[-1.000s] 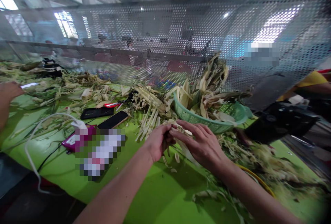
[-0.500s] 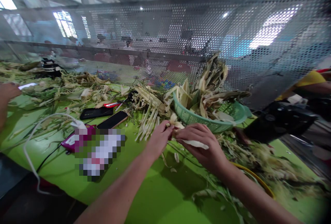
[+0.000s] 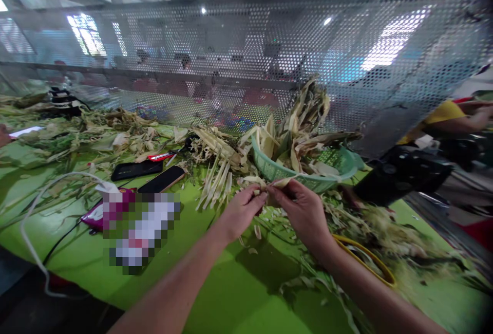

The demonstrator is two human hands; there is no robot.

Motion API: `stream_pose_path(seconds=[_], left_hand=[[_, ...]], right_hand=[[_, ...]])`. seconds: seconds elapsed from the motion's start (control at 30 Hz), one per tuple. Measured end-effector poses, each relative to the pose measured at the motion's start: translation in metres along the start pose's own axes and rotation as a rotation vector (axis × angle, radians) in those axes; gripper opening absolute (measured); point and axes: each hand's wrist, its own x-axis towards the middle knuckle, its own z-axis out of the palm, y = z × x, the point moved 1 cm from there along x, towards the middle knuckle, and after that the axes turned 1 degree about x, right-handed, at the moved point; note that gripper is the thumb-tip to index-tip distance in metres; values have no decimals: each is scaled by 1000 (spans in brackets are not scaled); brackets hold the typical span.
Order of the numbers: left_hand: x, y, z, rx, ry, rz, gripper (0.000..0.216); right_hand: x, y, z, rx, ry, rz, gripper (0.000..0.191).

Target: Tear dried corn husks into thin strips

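Note:
My left hand pinches a small pale bundle of corn husk between thumb and fingers. Close beside it, my right hand is closed on a cream husk strip that sticks out above its fingers. The fingertips of both hands nearly meet, and they hide most of what they hold. Just behind the hands stands a green plastic basket with dry corn husks heaped in it. Cut husk strips lie fanned out to the left of my hands.
Two dark phones, one a black phone, the other a slanted phone, lie left on the green table. Nearby are a purple packet and a white cable. A yellow ring and corn silk lie right. Behind rises a perforated metal screen.
My right hand has turned from lying over the husk to a fingertip pinch, and the white strip once under its palm no longer shows there. The view has shifted slightly right.

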Motion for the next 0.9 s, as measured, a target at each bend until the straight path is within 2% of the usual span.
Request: stream_pose_path(seconds=[0.17, 0.4, 0.57, 0.73, 0.9], left_hand=[[0, -3, 1, 37, 12, -16, 35], [2, -5, -3, 94, 53, 25, 23], [1, 0, -7, 75, 55, 1, 19], [2, -2, -10, 119, 70, -25, 18], [4, -4, -11, 195, 158, -27, 18]], right_hand=[[-2, -1, 3, 24, -28, 47, 22], [-1, 0, 1, 54, -26, 119, 28], [1, 0, 1, 223, -142, 239, 32], [1, 4, 3, 275, -144, 232, 32], [2, 6, 3, 229, -122, 211, 29]])
